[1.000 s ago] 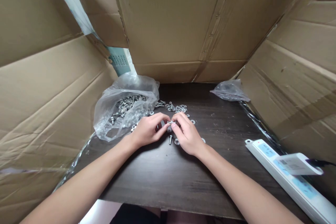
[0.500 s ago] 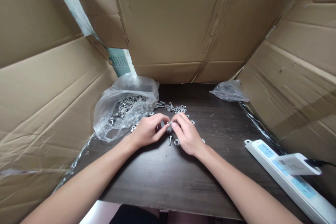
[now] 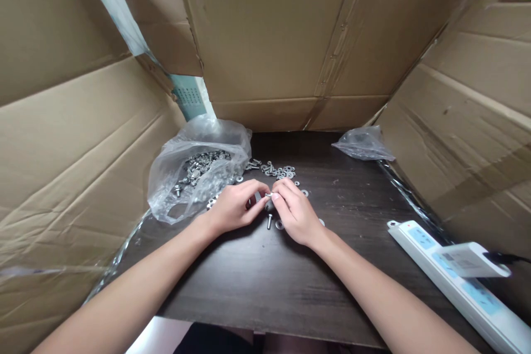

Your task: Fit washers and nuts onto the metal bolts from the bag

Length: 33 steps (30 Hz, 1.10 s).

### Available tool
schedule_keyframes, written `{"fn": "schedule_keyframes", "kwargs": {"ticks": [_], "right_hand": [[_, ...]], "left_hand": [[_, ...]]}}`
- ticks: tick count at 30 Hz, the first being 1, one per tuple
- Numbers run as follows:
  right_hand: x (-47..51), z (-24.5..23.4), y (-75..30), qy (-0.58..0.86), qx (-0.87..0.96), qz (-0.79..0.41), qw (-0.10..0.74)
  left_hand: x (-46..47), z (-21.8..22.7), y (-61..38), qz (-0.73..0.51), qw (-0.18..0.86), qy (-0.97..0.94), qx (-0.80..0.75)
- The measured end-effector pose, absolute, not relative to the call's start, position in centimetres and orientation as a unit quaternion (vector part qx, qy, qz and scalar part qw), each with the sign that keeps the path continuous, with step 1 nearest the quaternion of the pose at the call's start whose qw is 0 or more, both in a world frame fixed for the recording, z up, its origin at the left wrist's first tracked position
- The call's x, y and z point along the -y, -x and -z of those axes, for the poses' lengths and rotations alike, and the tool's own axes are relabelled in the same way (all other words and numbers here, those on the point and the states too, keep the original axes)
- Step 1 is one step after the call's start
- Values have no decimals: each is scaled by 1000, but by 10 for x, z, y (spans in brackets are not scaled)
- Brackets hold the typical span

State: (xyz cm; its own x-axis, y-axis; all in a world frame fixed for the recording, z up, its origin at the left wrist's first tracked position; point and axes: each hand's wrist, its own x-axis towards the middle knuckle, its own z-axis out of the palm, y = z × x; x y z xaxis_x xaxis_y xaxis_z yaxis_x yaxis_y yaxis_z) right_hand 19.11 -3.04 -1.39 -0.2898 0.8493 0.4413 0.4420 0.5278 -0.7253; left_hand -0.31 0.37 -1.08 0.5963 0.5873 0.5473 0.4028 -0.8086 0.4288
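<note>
My left hand (image 3: 234,207) and my right hand (image 3: 296,211) meet fingertip to fingertip over the dark wooden table (image 3: 269,282). Between them they pinch a small metal bolt (image 3: 268,194); what else is on it is too small to tell. Just below the fingers a loose bolt (image 3: 269,221) and a washer (image 3: 279,225) lie on the table. Beyond the hands is a scatter of bolts and washers (image 3: 277,170). A clear plastic bag (image 3: 199,168) with several metal bolts inside lies left of my left hand.
Cardboard walls (image 3: 282,38) close in the table at the left, back and right. A smaller crumpled plastic bag (image 3: 363,144) lies at the back right. A white power strip (image 3: 456,282) with a plugged adapter (image 3: 470,260) runs along the right edge.
Almost nothing moves; both hands stay together on the small bolt, with only slight shifts of the fingertips.
</note>
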Motion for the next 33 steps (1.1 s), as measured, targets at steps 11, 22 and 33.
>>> {"fn": "schedule_keyframes", "kwargs": {"ticks": [11, 22, 33], "right_hand": [[31, 16, -191, 421, 763, -240, 427], [33, 14, -192, 437, 761, -226, 423], [31, 15, -192, 423, 766, -231, 426]], "left_hand": [[-4, 12, 4, -351, 129, -884, -281], [-4, 11, 3, -357, 123, -883, -278], [-4, 12, 3, -350, 127, -886, -276]]}}
